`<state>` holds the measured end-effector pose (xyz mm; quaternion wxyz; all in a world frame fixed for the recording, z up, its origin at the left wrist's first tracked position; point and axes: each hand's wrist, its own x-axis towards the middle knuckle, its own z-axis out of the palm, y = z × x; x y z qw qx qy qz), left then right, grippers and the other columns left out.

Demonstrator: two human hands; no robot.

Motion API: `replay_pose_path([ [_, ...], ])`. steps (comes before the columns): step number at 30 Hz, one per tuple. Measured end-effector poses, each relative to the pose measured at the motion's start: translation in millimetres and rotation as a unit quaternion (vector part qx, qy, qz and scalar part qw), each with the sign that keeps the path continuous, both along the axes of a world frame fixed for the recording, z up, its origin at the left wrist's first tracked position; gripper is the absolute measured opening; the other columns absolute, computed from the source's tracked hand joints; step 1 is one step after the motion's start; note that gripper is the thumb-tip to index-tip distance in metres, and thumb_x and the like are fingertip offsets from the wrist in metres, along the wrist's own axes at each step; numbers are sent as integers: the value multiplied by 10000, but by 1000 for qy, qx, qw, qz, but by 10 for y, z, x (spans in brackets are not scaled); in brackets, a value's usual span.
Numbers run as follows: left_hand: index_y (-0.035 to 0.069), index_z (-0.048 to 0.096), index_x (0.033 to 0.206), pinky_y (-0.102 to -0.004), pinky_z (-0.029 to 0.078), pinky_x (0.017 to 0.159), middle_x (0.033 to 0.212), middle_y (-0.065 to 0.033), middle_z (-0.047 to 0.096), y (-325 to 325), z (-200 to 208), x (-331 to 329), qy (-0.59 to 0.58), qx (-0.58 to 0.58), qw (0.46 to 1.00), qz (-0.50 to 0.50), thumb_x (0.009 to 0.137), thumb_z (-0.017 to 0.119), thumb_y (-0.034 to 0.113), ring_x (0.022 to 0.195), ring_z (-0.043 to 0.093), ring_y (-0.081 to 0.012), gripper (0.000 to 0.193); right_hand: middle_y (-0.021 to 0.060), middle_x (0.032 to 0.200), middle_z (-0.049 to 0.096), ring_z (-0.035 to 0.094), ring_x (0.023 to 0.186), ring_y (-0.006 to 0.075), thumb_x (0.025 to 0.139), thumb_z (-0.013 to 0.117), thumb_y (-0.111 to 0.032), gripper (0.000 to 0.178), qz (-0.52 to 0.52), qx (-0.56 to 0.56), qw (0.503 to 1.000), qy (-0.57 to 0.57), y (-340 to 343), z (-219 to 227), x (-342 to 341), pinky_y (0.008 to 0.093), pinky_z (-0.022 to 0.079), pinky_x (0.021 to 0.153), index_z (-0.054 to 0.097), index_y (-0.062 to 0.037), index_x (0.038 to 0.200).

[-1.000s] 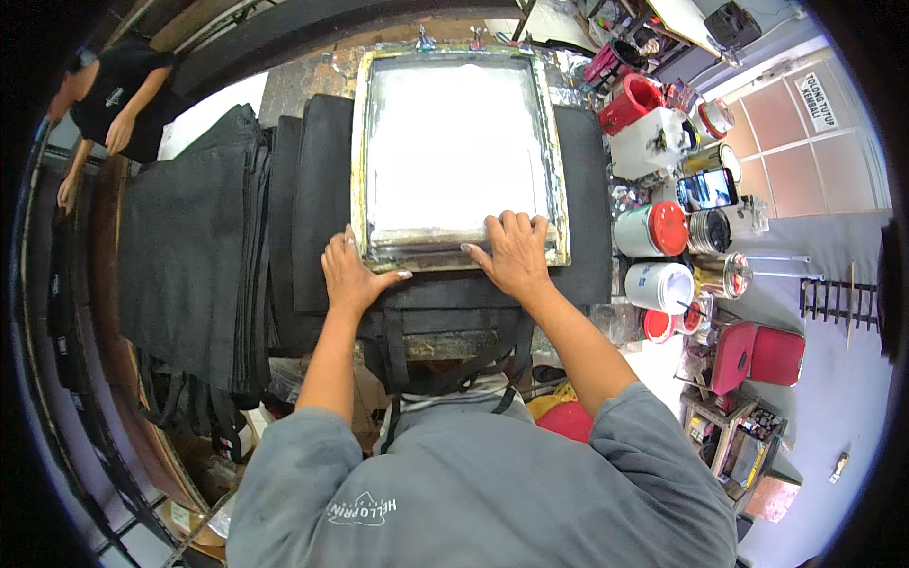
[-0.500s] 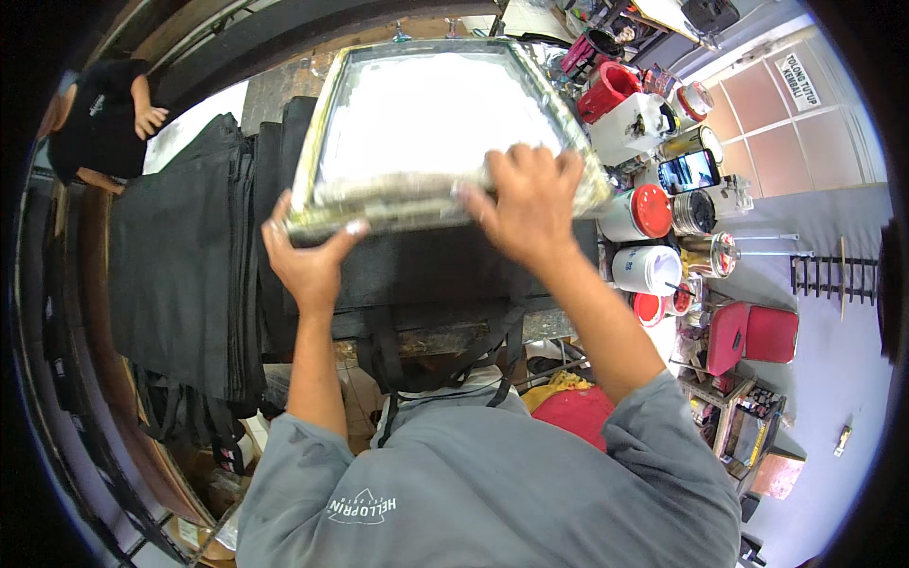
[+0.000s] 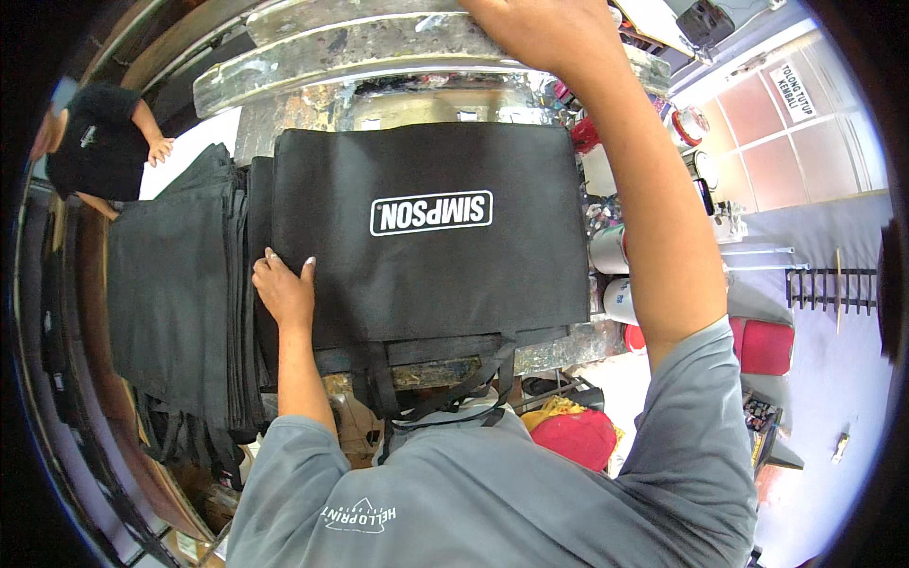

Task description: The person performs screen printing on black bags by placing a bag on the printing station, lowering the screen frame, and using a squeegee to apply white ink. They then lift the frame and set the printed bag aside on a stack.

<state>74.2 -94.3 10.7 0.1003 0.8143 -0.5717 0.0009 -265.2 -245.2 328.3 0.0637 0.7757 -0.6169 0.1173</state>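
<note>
Head view: one black bag (image 3: 436, 284), flat near the middle of the desk (image 3: 568, 352), white outlined print (image 3: 432, 214) face up and upside down to the wearer; dark straps (image 3: 381, 379) hang over the near edge. Left hand (image 3: 284, 293): on the bag's left side, thumb and fingers spread wide. Right hand (image 3: 544, 30): raised toward the far edge, fingers cut off by the picture's upper border; cannot tell whether they grip anything. Stained wooden bars (image 3: 350, 57), lengthwise across the far edge. Stack of black bags (image 3: 170, 303), at the left end, beside the printed one. White tub (image 3: 620, 301), near the right edge, partly hidden by the right forearm. Co-worker in black (image 3: 95, 142), beyond the far left corner.
</note>
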Motion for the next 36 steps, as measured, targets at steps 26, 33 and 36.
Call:
replay_pose_path([
  [26, 47, 734, 945, -423, 517, 782, 941, -82, 703, 1924, -115, -657, 248, -53, 902, -350, 851, 792, 124, 875, 661, -288, 135, 77, 814, 680, 607, 745, 145, 1005, 250, -782, 844, -5, 6, 999, -35, 37, -30, 0, 302, 445, 572, 732, -94, 920],
  [33, 59, 744, 927, -422, 524, 773, 939, -79, 704, 1708, -90, -628, 252, -62, 893, -367, 848, 797, 137, 866, 666, -289, 124, 71, 793, 684, 635, 773, 187, 1027, 250, -742, 809, -11, 28, 998, -47, 22, -34, -49, 378, 486, 683, 722, -102, 876],
  [36, 67, 744, 966, -435, 519, 802, 977, -83, 699, 1558, -74, -662, 231, -59, 890, -388, 850, 796, 157, 912, 658, -296, 156, 94, 787, 679, 649, 805, 244, 1032, 246, -731, 807, -27, -29, 999, 5, 18, -77, -78, 488, 482, 867, 705, -94, 845],
])
